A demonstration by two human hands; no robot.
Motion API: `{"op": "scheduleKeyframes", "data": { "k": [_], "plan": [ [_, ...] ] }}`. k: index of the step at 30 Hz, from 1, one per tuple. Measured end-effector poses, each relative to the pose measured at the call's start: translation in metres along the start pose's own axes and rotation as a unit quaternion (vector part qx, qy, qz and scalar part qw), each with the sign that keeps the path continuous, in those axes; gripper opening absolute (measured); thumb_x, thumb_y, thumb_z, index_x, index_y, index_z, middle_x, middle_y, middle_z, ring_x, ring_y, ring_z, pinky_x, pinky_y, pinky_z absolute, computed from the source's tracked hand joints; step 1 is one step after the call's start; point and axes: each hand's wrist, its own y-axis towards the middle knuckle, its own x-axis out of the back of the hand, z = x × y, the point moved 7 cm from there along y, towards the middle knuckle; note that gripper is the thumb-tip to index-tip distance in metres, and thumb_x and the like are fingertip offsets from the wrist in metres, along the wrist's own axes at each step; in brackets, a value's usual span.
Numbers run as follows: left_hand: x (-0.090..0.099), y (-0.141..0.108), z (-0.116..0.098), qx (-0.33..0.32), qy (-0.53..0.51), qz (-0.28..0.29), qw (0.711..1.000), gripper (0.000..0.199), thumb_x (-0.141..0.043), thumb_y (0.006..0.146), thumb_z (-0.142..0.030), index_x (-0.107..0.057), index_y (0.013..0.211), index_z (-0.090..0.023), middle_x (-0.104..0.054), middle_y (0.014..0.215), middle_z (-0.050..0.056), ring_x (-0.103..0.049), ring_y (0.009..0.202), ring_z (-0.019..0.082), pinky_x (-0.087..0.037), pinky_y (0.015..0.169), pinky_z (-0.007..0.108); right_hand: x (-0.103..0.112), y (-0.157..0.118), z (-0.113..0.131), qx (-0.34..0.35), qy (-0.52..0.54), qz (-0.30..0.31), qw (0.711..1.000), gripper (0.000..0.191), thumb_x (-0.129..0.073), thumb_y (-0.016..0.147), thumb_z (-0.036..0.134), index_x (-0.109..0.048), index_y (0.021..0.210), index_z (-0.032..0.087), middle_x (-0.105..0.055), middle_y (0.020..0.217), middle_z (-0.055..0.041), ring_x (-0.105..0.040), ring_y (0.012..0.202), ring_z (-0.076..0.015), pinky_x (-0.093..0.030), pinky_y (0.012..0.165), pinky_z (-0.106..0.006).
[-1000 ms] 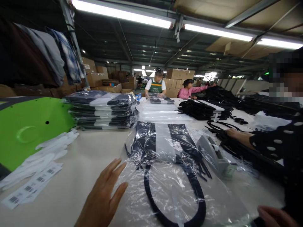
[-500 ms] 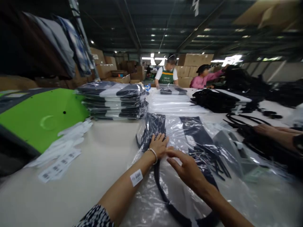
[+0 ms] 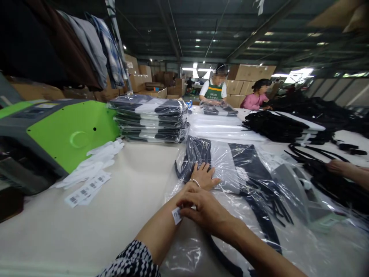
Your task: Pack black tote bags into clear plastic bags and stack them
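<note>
Two bare hands, the left hand (image 3: pixel 204 177) and the right hand (image 3: pixel 206 211), with one dark-and-white article in clear plastic (image 3: pixel 223 165).
One small white forearm sticker (image 3: pixel 176 216), one thin silvery bracelet (image 3: pixel 196 182), one bright green-and-grey machine (image 3: pixel 75 134), one stack of plastic-wrapped packs (image 3: pixel 151 120), one green-aproned co-worker (image 3: pixel 213 93), one pink-clad co-worker (image 3: pixel 255 100).

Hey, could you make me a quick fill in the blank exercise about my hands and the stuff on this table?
1. The hand spread on the clear plastic bag is the ____ one.
2. The right hand has its fingers at a white label on the left ____.
3. The machine has a bright ____ side panel.
4. Strips printed with black ____ lie beside the white gloves.

Missing words: left; forearm; green; barcodes.
</note>
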Motion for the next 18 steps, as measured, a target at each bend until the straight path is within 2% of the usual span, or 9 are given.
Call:
{"op": "scheduleKeyframes", "data": {
  "k": [5, 8, 10, 13, 16, 18],
  "plan": [
    [0.002, 0.000, -0.001, 0.002, -0.007, -0.005, 1.000, 0.073, -0.024, 0.094, -0.069, -0.041, 0.147, -0.022, -0.036, 0.158, 0.013, -0.027, 0.147, 0.032, -0.013, 0.119, 0.061, -0.002, 0.007, -0.004, -0.033, 0.011, 0.006, 0.999, 0.014, -0.082, 0.072, 0.012, -0.072, 0.079, 0.019, -0.062, 0.083, 0.0007, -0.058, 0.083, -0.0147, -0.043, 0.070, -0.024],
    [0.005, -0.001, -0.002, 0.003, -0.014, -0.014, 1.000, 0.071, -0.028, 0.094, -0.067, -0.043, 0.146, -0.021, -0.038, 0.157, 0.014, -0.029, 0.147, 0.032, -0.015, 0.119, 0.061, 0.000, 0.009, -0.003, -0.024, 0.001, 0.015, 1.000, 0.014, -0.082, 0.072, 0.012, -0.071, 0.076, 0.019, -0.061, 0.082, 0.0016, -0.058, 0.081, -0.0134, -0.042, 0.069, -0.023],
    [0.007, -0.002, -0.002, 0.003, -0.019, -0.021, 1.000, 0.070, -0.029, 0.095, -0.066, -0.044, 0.145, -0.021, -0.039, 0.156, 0.014, -0.030, 0.146, 0.032, -0.017, 0.119, 0.062, 0.001, 0.007, 0.002, 0.010, -0.026, 0.012, 1.000, 0.011, -0.080, 0.075, 0.014, -0.070, 0.078, 0.019, -0.061, 0.085, 0.0008, -0.057, 0.084, -0.0134, -0.042, 0.070, -0.022],
    [0.007, -0.003, -0.002, 0.002, -0.025, -0.031, 0.999, 0.070, -0.027, 0.095, -0.067, -0.045, 0.145, -0.021, -0.040, 0.155, 0.014, -0.031, 0.146, 0.032, -0.018, 0.119, 0.061, -0.006, 0.000, 0.012, 0.101, -0.112, -0.013, 0.989, 0.011, -0.069, 0.086, 0.018, -0.065, 0.076, 0.018, -0.061, 0.086, -0.0012, -0.055, 0.084, -0.0145, -0.041, 0.069, -0.025],
    [0.004, -0.003, 0.001, -0.002, -0.038, -0.046, 0.998, 0.071, -0.025, 0.094, -0.069, -0.045, 0.145, -0.023, -0.041, 0.155, 0.013, -0.031, 0.146, 0.031, -0.018, 0.119, 0.061, -0.017, -0.013, 0.021, 0.196, -0.219, -0.076, 0.953, 0.018, -0.061, 0.090, 0.021, -0.060, 0.072, 0.019, -0.059, 0.079, -0.0017, -0.050, 0.077, -0.0160, -0.039, 0.068, -0.029],
    [0.002, -0.002, 0.004, -0.002, -0.052, -0.057, 0.997, 0.072, -0.027, 0.093, -0.070, -0.045, 0.145, -0.023, -0.041, 0.156, 0.013, -0.031, 0.146, 0.031, -0.018, 0.120, 0.061, -0.010, -0.021, 0.027, 0.236, -0.234, -0.115, 0.936, 0.019, -0.060, 0.091, 0.022, -0.059, 0.072, 0.020, -0.059, 0.077, -0.0008, -0.049, 0.074, -0.0160, -0.039, 0.067, -0.029]
  ]
}}
